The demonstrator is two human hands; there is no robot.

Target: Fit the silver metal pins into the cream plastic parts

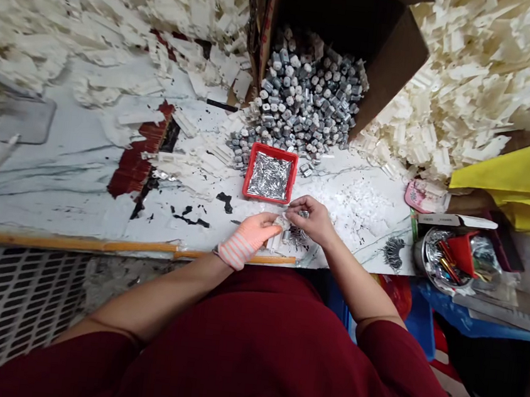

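We found the left hand (pixel 247 238), in a striped glove (pixel 235 250), closed with thumb and fingers on a small white piece (pixel 282 222). The bare right hand (pixel 312 220) had its fingertips drawn in narrowly at the piece's far end; whether they gripped it could not be told. The piece lay between the two hands, above the near side of the table (pixel 82 173); fingers covered much of it, so we did not establish its long axis.

The governing relation was that of the fingertips to the red tray (pixel 267 199). The tray stood just beyond them, ahead and slightly left, its near right corner closest to the right hand. The metal pins (pixel 270 177) inside lay with their axes in mixed directions. Loose metal parts (pixel 299 240) lay below the right hand.

Farther out, we recorded small grey cylinders (pixel 303 101) spilling from a brown carton (pixel 397 61), with pale plastic heaps on the left (pixel 100 10) and right (pixel 486 76).
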